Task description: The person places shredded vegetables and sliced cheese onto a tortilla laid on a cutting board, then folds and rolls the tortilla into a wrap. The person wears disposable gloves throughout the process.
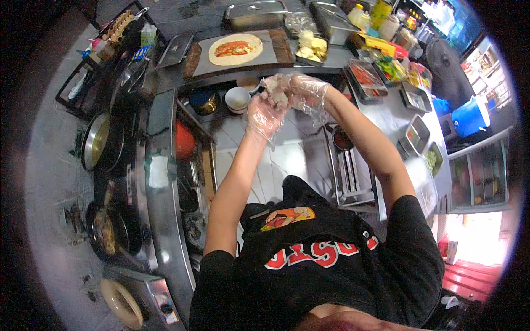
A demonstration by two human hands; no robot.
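Observation:
Both my hands wear loose clear plastic gloves and meet in front of the counter. My left hand (265,117) has its fingers curled upward against the other hand. Beside it, my right hand (301,91) bends inward with its fingers closed. Something pale seems pinched between them, but the shiny plastic hides what it is. Beyond my hands, a flat round of dough (253,56) with red and pale filling along its middle lies on a floured board (194,59). Right of the board stands a dark tray of pale yellow chunks (312,47).
Metal containers (256,21) line the counter's back. On the right are trays of red (366,76) and green (391,69) ingredients and a blue bucket (469,116). Two pans (99,140) sit on the left side. White bowls (237,98) stand beneath the counter.

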